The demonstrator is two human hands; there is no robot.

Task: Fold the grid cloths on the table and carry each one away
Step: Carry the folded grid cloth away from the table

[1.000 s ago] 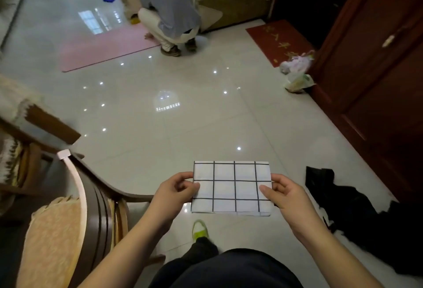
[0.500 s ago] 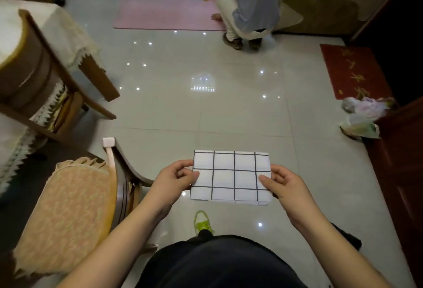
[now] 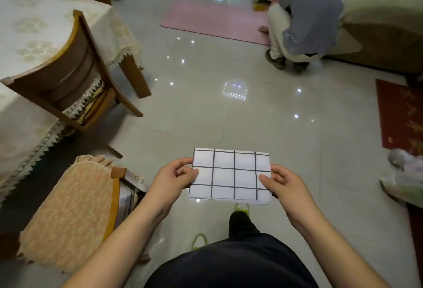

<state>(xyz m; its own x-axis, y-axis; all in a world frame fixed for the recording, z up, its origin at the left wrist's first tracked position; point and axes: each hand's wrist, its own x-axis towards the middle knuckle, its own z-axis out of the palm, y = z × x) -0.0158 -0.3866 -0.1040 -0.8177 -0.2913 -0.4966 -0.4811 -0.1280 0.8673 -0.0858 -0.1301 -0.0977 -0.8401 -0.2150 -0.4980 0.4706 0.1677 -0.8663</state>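
Observation:
A folded white grid cloth [image 3: 231, 174] with dark lines is held flat in front of me, above the tiled floor. My left hand [image 3: 174, 179] pinches its left edge between thumb and fingers. My right hand [image 3: 283, 186] grips its right edge the same way. The table [image 3: 29, 29] with a cream lace tablecloth stands at the far left; no other grid cloth shows on the part in view.
A wooden chair [image 3: 68, 77] is tucked against the table. A second chair with a patterned cushion [image 3: 71, 210] stands close at my lower left. A person [image 3: 304, 15] crouches ahead by a pink mat [image 3: 212, 21] and a sofa [image 3: 384, 33]. Red rug [image 3: 400, 113] and plastic bags [image 3: 407, 178] lie at right.
The view has swung left: the table and chairs have come into sight, and the dark cabinet and black cloth on the right have left it. Both hands keep the same hold on the cloth.

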